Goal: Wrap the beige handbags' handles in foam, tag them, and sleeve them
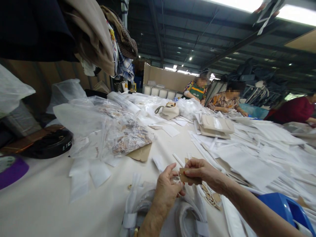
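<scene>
My right hand (203, 171) pinches a small brown cardboard tag (191, 178) between thumb and fingers. My left hand (166, 189) is curled just to the left of it, closed on a thin white string (179, 177) that runs to the tag's edge. Beneath both hands lies a bag whose looped handles (181, 215) are wrapped in white material; my forearm partly hides it. To the right of the bag, a bundle of cream strings (209, 197) rests beside more brown tags (216, 198).
Clear plastic bags (118, 131) are heaped on the left, near purple tape (14, 171). White sheets (249, 164) cover the right side, with a blue plastic object (283, 209) in front. Beige bags (214, 125) and a cream pouch (170, 111) lie farther back. Several people work beyond.
</scene>
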Demonstrator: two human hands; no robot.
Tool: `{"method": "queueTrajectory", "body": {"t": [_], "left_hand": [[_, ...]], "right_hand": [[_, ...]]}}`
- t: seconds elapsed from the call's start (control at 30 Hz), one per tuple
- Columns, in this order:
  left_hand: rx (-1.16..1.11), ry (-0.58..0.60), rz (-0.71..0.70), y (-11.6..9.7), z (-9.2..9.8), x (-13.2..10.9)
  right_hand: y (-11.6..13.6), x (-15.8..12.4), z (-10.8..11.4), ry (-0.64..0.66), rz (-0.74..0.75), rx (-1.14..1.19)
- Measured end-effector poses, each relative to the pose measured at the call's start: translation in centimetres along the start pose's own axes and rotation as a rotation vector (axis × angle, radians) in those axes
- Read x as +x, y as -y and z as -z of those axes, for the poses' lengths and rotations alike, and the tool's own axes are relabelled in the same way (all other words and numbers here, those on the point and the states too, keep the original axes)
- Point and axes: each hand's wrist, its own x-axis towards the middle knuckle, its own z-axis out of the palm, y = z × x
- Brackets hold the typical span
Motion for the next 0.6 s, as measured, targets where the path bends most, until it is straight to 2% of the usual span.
{"method": "queueTrajectory", "body": {"t": [0.13,0.3,0.43,0.6], "left_hand": [[0.089,-0.011,-0.02,-0.2,0.1,-0.3],[0.033,-0.045,-0.069,0.4,0.2,0.1],[-0.017,-0.131,-0.066,0.6,0.3,0.4],[-0.059,-0.213,-0.034,0.3,0.2,0.3]], "right_hand": [[-0.7,0.7,-0.1,-0.05,0.018,-0.063],[-1.0,1.6,0.9,-0.086,0.071,-0.133],[-2.2,1.9,1.8,-0.08,0.043,-0.034],[-4.0,2.6,0.9,-0.095,0.023,0.093]]}}
